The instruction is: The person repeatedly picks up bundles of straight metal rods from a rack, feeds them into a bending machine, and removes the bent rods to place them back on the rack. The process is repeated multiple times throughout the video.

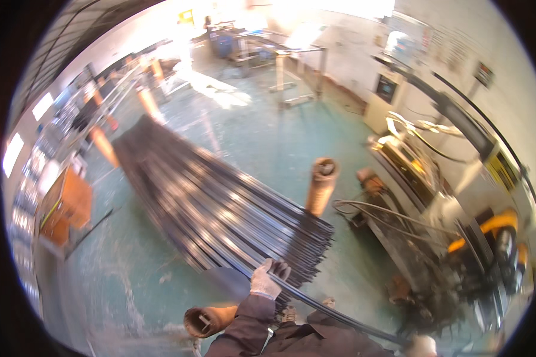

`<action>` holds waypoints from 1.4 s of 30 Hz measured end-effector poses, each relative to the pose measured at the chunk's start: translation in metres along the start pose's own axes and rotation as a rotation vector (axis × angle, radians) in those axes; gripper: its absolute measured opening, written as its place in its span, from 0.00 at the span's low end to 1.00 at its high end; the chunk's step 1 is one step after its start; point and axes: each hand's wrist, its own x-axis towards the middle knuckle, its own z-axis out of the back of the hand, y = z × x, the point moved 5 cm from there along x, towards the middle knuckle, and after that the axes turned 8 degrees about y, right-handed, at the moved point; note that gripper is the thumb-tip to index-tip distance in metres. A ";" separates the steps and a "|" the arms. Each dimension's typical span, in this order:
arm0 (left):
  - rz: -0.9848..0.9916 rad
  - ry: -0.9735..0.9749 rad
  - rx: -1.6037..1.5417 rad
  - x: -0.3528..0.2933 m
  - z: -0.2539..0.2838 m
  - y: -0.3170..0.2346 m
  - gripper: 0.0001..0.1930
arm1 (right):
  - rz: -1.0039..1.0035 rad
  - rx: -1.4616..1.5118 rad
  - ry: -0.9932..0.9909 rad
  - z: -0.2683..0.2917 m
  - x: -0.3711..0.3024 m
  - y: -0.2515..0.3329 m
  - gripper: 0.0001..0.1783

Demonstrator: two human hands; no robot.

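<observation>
A wide layer of long dark metal bars point(205, 196) runs from the far left toward me, with uneven near ends. My left hand point(268, 278), in a pale glove, is closed around a long dark bar point(339, 316) at the near edge of this layer. That bar slants down to the right across the front of my body. Near its lower end, my right hand point(421, 346), also gloved, is closed on it; the picture's lower edge and some blur hide part of this hand.
Orange-brown posts point(323, 184) flank the bars, and another post point(207, 321) stands near my left arm. At right is a machine point(411, 163) with cables and a dark arm. An orange-brown box point(68, 202) is at left, a metal table point(301, 50) at the back.
</observation>
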 end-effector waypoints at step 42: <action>0.249 0.939 0.842 0.147 -0.571 0.413 0.16 | -0.438 2.516 -1.870 0.057 0.071 -0.341 0.15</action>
